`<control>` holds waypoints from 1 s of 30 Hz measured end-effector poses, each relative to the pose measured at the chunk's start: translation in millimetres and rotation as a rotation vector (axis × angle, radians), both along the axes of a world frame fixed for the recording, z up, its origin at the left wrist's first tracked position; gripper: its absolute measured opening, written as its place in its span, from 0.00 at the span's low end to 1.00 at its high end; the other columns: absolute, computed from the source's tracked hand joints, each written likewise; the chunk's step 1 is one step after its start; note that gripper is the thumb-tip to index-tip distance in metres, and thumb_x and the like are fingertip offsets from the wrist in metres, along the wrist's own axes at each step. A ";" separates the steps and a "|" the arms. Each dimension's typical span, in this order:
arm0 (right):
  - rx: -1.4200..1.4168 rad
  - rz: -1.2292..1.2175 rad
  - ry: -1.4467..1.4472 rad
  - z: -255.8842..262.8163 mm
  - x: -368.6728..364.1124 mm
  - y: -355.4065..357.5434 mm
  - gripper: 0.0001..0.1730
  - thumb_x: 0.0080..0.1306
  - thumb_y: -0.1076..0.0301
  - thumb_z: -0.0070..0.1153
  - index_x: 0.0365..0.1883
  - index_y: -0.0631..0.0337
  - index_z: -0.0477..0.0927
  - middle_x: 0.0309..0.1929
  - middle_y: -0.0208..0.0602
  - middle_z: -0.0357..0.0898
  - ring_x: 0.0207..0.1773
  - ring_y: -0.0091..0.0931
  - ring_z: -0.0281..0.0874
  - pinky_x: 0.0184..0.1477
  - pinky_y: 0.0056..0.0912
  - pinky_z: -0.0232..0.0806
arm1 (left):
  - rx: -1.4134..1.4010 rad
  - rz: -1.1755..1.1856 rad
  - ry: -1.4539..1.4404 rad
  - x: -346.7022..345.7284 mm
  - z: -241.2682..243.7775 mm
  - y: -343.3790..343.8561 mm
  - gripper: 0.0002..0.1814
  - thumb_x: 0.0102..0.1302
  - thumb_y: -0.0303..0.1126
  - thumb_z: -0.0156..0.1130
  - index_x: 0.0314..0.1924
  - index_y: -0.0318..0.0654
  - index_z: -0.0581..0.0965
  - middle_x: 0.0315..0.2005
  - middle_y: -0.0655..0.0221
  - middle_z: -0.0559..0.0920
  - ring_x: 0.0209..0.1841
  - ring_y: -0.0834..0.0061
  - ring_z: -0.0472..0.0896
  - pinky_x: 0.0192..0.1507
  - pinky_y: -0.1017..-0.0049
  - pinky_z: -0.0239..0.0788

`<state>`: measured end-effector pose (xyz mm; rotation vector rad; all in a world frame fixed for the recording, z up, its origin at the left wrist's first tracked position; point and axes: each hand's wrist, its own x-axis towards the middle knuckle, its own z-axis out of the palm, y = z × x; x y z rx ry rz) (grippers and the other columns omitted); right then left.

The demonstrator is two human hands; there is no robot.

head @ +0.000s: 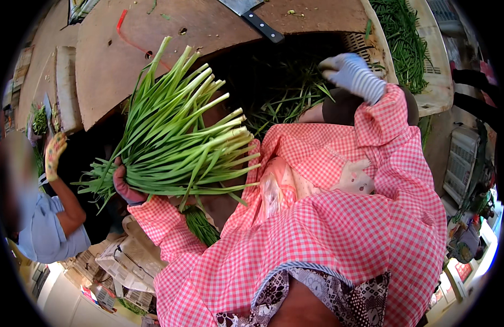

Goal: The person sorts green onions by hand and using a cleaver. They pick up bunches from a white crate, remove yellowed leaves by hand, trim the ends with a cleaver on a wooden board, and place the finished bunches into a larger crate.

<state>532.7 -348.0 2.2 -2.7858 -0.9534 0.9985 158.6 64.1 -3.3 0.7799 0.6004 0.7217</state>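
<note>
A large fanned bunch of long flat green leaves with pale stem ends, which look like garlic chives, is held by my left hand near its leafy tips. The pale ends point up and to the right. My gloved right hand, in a striped glove, is slightly blurred in the air beside a plastic crate; its fingertips are partly unclear and nothing is seen in them. Loose leaves lie in the dark space below it. A smaller green bunch shows beneath my left sleeve.
A cleaver with a black handle lies on the wooden board, beside a red strap. A cream plastic crate at right holds green leaves. At left, a co-worker's gloved hand is near another knife. Stacked crates stand lower left.
</note>
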 end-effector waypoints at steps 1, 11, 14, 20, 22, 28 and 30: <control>0.063 0.111 -0.029 -13.5 -11.0 3.0 0.20 0.60 0.57 0.52 0.50 0.49 0.78 0.42 0.45 0.80 0.46 0.38 0.78 0.47 0.36 0.70 | -0.013 -0.048 -0.019 -7.9 3.4 2.3 0.20 0.61 0.28 0.47 0.53 0.33 0.73 0.50 0.52 0.77 0.51 0.58 0.77 0.56 0.57 0.69; -0.319 0.526 0.251 -98.7 -40.0 44.7 0.22 0.59 0.54 0.52 0.44 0.64 0.78 0.37 0.49 0.80 0.43 0.43 0.78 0.44 0.43 0.71 | -0.012 0.059 0.107 -2.7 5.0 -15.1 0.24 0.58 0.33 0.48 0.52 0.26 0.73 0.47 0.49 0.78 0.50 0.59 0.78 0.56 0.61 0.69; -0.308 0.465 0.206 -97.1 -36.4 57.4 0.17 0.58 0.57 0.52 0.32 0.64 0.82 0.35 0.49 0.80 0.43 0.43 0.78 0.46 0.43 0.70 | 0.029 0.117 0.112 -7.9 -4.4 -12.1 0.23 0.59 0.33 0.47 0.52 0.26 0.73 0.47 0.49 0.78 0.49 0.59 0.78 0.55 0.62 0.69; 0.242 0.052 0.003 -1.5 -0.8 19.8 0.11 0.55 0.67 0.53 0.32 0.64 0.79 0.29 0.46 0.78 0.36 0.39 0.77 0.39 0.37 0.69 | 0.039 0.027 0.035 2.6 1.9 -14.4 0.24 0.60 0.32 0.46 0.54 0.24 0.71 0.48 0.51 0.78 0.49 0.61 0.78 0.56 0.63 0.68; 0.348 -0.234 0.039 67.4 2.1 11.6 0.10 0.58 0.69 0.51 0.34 0.65 0.80 0.23 0.37 0.77 0.25 0.25 0.75 0.28 0.26 0.68 | -0.076 -0.058 -0.089 1.0 0.9 -11.4 0.24 0.60 0.31 0.47 0.54 0.26 0.71 0.50 0.51 0.77 0.51 0.60 0.77 0.58 0.61 0.67; 0.497 -0.561 -0.023 163.5 -0.2 -31.1 0.19 0.64 0.70 0.43 0.52 0.62 0.76 0.19 0.27 0.73 0.18 0.12 0.64 0.19 0.15 0.57 | -0.173 -0.102 -0.231 6.5 3.4 -11.6 0.21 0.61 0.29 0.47 0.55 0.32 0.72 0.51 0.52 0.77 0.53 0.57 0.76 0.58 0.56 0.67; 0.541 -0.545 -0.044 178.4 -4.1 -34.2 0.20 0.63 0.70 0.42 0.53 0.63 0.76 0.17 0.24 0.69 0.18 0.12 0.62 0.19 0.16 0.55 | -0.150 -0.118 -0.235 6.4 1.9 -9.0 0.20 0.60 0.27 0.48 0.52 0.31 0.74 0.50 0.51 0.77 0.52 0.57 0.76 0.57 0.56 0.68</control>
